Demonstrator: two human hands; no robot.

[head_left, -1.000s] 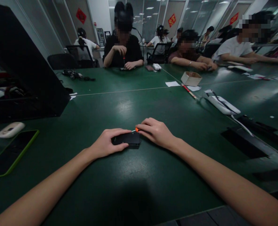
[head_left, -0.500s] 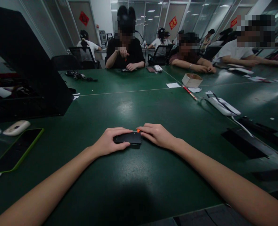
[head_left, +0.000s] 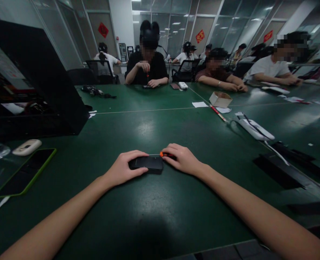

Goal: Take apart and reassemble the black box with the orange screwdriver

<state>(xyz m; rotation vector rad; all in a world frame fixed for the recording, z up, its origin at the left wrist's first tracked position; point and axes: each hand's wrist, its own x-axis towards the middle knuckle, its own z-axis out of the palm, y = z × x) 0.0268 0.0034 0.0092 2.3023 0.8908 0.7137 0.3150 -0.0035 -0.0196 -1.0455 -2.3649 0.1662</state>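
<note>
My left hand (head_left: 127, 166) grips a small black rectangular box (head_left: 149, 164) by its left end, thumb along the near side and fingers along the far side. The box rests on the green table (head_left: 138, 209). In my right hand (head_left: 183, 159) is a screwdriver (head_left: 162, 154) with an orange and black handle, mostly covered by the fingers. Its thin metal shaft points left along the box's far edge, lying close to my left fingertips. Whether the tip touches the box I cannot make out.
At left lie a green-edged phone (head_left: 26, 173), a white case (head_left: 27, 147) and a black open-fronted cabinet (head_left: 65, 104). To the right are a white power strip (head_left: 254, 126), dark flat pieces (head_left: 277, 169) and a small cardboard box (head_left: 220, 100). Across the table, a person (head_left: 147, 68) holds a screwdriver.
My right hand has shifted slightly right, and more of the screwdriver's handle and shaft now shows. My left hand still holds the black box. The whole view has tilted a little upward.
</note>
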